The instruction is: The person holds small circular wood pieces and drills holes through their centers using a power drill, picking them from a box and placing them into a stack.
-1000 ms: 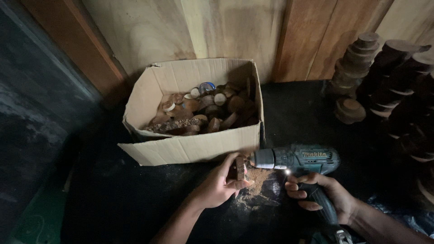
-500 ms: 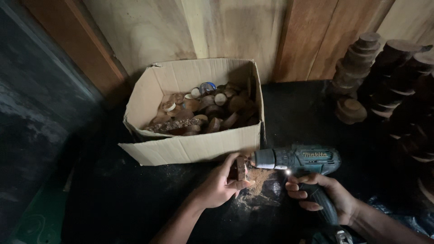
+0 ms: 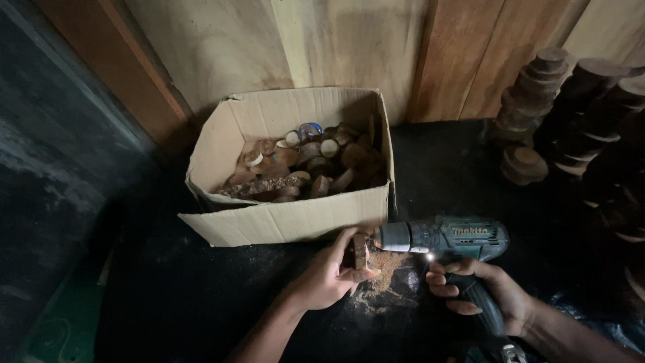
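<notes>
An open cardboard box [image 3: 289, 218] sits on the dark counter [image 3: 168, 289] against a wall of wooden boards [image 3: 349, 47]. Its flaps are folded outward, and it is roughly half full of small round wood slices [image 3: 316, 165], cut discs with pale faces and darker bark edges, heaped loosely and leaning on one another; a small bluish-white piece [image 3: 310, 130] lies among them toward the back wall of the box.

Just in front of the box, the left hand [image 3: 329, 275] is clamped on a small wood disc [image 3: 359, 250], holding it on edge between thumb and fingers, close above the counter. The right hand [image 3: 480, 296] is wrapped tight around the grip of a teal cordless drill [image 3: 447, 238], whose body lies level and points left; its chuck end meets the face of the disc, and a small work light glows under the chuck. A scatter of pale sawdust [image 3: 386, 279] lies on the counter below the disc and between the two hands.

At the right, well apart from the box, stand stacks of larger wood rounds [image 3: 537, 101], piled in uneven columns, with darker stacks [image 3: 605, 134] beside them fading into shadow.
</notes>
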